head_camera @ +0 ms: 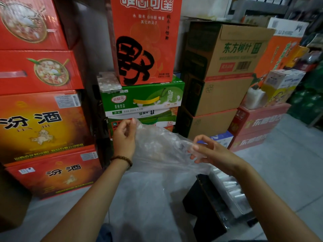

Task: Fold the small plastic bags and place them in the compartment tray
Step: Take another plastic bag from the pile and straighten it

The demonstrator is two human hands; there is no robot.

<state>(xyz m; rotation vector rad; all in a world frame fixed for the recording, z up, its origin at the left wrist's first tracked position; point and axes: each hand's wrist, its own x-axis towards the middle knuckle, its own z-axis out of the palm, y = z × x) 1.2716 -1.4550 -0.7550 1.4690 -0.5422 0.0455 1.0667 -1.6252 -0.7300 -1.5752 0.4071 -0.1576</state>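
A clear, crinkled plastic bag (162, 147) hangs spread in the air between my two hands. My left hand (124, 135) pinches its upper left corner, fingers curled, a bead bracelet on the wrist. My right hand (208, 151) pinches the bag's right edge between thumb and fingertips. Below my right forearm lies a clear compartment tray (229, 191) holding several folded pale bags, resting on a black box (204, 205).
Stacked cartons wall the space: red and orange boxes (43, 123) at the left, a tall red box (145, 41) on green drink cases (143, 98) ahead, brown cartons (220, 70) to the right. Grey floor (288, 154) stretches right; a loose plastic sheet lies below my arms.
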